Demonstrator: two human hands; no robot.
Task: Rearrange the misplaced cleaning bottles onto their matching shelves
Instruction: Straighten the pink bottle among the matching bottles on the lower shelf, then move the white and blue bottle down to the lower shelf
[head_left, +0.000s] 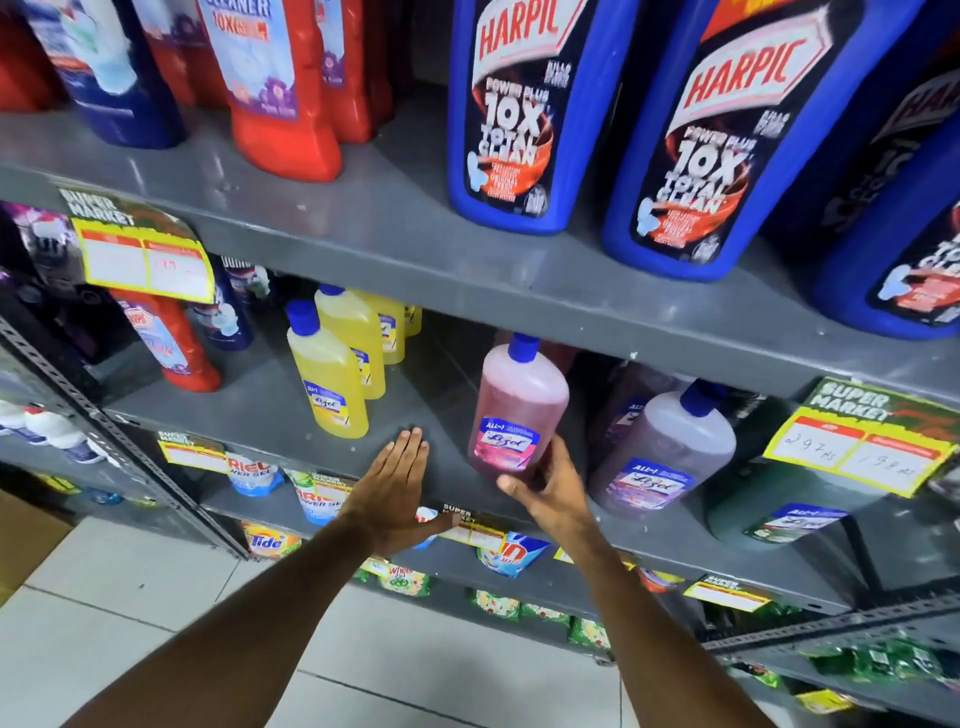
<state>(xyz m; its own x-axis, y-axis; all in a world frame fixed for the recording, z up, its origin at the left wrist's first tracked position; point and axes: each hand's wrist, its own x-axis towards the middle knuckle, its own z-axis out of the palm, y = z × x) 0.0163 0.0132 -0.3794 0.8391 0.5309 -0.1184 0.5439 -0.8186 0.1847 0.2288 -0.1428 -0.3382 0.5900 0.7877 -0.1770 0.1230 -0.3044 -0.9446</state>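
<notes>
Two hands work the middle shelf (291, 415): my right grip (550, 480) clasps the pink bottle's (517, 410) partly hidden base, my left grip (397, 480) hovers flat, fingers spread wide.

Head view, angled down, close to shelves (363, 228)

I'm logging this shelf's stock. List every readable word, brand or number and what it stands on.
"HARPIC", "POWER PLUS 10X TOTAL CLEAN": big blue plastic bottles, top shelf.
"CLEANER 10X": red plastic bottle, top shelf.
"Lizol": pink bottle held by the right hand; also the yellow bottle and the purple bottle.
"SUPER MARKET", "297": yellow price tag.
"Tide": orange packet.
Smaller label print and other tags: too blurred.
</notes>
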